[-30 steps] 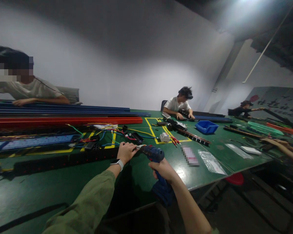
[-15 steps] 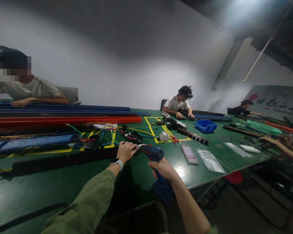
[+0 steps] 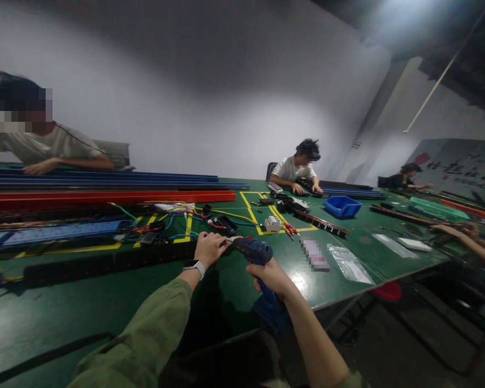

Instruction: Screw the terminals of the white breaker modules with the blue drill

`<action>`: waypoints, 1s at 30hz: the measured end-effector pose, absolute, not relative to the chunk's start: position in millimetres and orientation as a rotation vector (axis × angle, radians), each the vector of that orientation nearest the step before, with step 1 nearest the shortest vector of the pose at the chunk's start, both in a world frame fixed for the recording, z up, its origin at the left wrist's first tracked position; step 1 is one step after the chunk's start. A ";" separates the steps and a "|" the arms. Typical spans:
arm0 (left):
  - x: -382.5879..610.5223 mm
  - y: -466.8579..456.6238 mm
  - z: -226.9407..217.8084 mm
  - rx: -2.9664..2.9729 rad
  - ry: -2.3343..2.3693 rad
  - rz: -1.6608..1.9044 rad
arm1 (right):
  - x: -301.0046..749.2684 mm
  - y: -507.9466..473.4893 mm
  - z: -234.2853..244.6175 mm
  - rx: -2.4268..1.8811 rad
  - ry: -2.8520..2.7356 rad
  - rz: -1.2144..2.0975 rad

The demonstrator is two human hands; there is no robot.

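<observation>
My right hand point(image 3: 275, 280) is wrapped round the handle of a blue cordless drill point(image 3: 254, 250), its bit end pointing left. At that tip, my left hand point(image 3: 210, 250), with a watch on its wrist, has its fingers drawn together. What they pinch is too small to make out. Beneath and to the left of this hand runs a long black power strip point(image 3: 105, 264) with small red marks, its right end partly hidden by the hand. Loose coloured wires point(image 3: 173, 218) and a black module point(image 3: 227, 223) lie just beyond my left hand.
A white breaker block point(image 3: 272, 223) and a phone point(image 3: 314, 254) lie right of the drill, near a plastic bag point(image 3: 351, 265). Farther back are a blue bin point(image 3: 342, 207) and a red rail point(image 3: 113, 198). Several co-workers sit round the green table point(image 3: 145, 302).
The view has shifted slightly. Both hands and the drill stay in nearly the same place, with the drill tip still at my left fingers.
</observation>
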State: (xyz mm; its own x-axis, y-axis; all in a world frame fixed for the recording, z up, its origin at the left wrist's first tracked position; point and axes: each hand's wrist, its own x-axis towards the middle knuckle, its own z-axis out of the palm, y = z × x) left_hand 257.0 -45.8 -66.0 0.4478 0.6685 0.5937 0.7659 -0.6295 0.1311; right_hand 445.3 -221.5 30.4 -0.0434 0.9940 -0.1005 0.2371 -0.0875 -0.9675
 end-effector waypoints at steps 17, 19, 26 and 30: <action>258.7 -44.2 -70.2 -2.523 -1.268 -0.954 | 443.4 -225.2 35.7 -1.493 -1.337 1.233; 258.7 -43.7 -70.6 -2.530 -1.273 -0.959 | 444.0 -224.8 34.8 -1.492 -1.335 1.238; 259.8 -42.5 -71.7 -2.533 -1.283 -0.969 | 444.6 -225.1 36.2 -1.440 -1.335 1.248; 259.5 -41.8 -73.2 -2.519 -1.277 -0.954 | 445.0 -224.7 33.8 -1.465 -1.314 1.244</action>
State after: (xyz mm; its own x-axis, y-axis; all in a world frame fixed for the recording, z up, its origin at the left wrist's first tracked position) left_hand 259.5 -41.8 -73.2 0.4317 0.6685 0.6057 0.7704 -0.6225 0.1379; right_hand 445.0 -224.7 33.8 -0.0190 0.9874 -0.1569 0.2104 -0.1494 -0.9661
